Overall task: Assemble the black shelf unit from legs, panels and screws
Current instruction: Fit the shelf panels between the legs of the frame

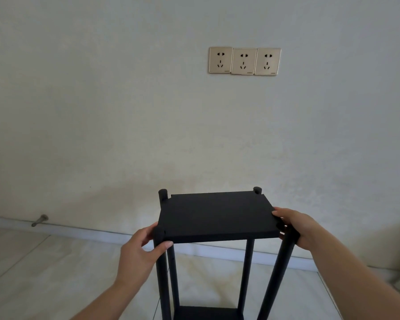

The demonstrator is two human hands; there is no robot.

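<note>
Standing upright on the pale tiled floor (56, 273), the black shelf unit (217, 227) sits close in front of the wall (125, 112) and fills the lower middle of the head view, the only view there is. Four round legs (163, 285) can be counted on it: two near ones at the front corners and two far ones whose capped tops rise just above the back corners of the top panel (217, 213). Two panels show: that top one, lying flat between the legs, and a lower panel (206, 314) near the frame's bottom edge, only partly in view.

Two bare hands hold the shelf unit. The left hand (141, 248) curls round the near left leg just under the top panel, thumb across the front and fingers wrapped behind it. The right hand (296, 227) grips the near right corner, fingertips lying on the edge of the top panel and the rest of the hand wrapped about the top of the near right leg.

Above the shelf unit and a little to its right, three gold-coloured wall sockets (244, 61) sit side by side, touching. Well to the left of the shelf unit, one metal door stop (39, 220) juts from the skirting board (90, 229) that runs along the foot of the wall behind the legs.
</note>
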